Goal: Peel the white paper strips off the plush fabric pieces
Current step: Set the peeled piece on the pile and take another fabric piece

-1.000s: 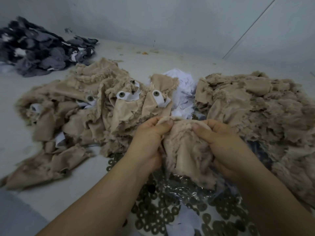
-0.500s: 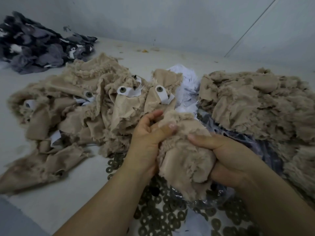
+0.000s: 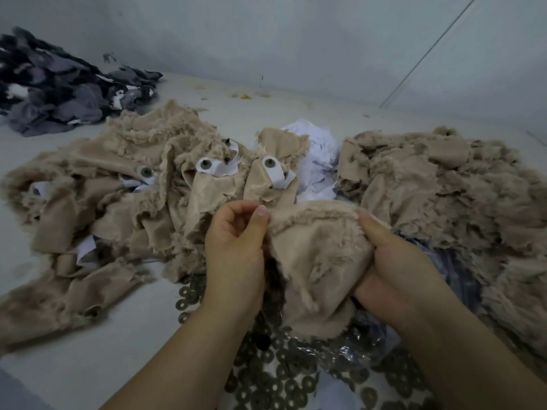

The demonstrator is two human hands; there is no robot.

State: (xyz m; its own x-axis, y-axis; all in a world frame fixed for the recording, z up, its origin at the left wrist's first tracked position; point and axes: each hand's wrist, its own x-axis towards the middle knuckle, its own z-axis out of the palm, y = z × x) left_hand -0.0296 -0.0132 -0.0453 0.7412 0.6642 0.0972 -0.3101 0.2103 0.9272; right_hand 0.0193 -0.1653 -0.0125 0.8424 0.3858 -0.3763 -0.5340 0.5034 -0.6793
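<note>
I hold one beige plush fabric piece (image 3: 313, 255) spread between both hands, its smooth backing facing me. My left hand (image 3: 236, 250) pinches its upper left edge with thumb and curled fingers. My right hand (image 3: 393, 267) grips its right side, thumb on top. No paper strip shows on this piece. Behind it, other beige pieces carry white paper strips (image 3: 220, 167) with dark round eyes (image 3: 268, 163) fixed through them.
A heap of beige plush pieces (image 3: 97, 208) lies at the left, another heap (image 3: 450, 196) at the right. Crumpled white paper (image 3: 313, 152) sits between them. Dark metal washers (image 3: 281, 368) and clear plastic lie under my wrists. A grey fabric pile (image 3: 59, 90) is far left.
My hands have pulled apart and opened the bunched plush piece out flat. The right hand slid to the piece's right edge; the left shifted to a pinch on its top edge.
</note>
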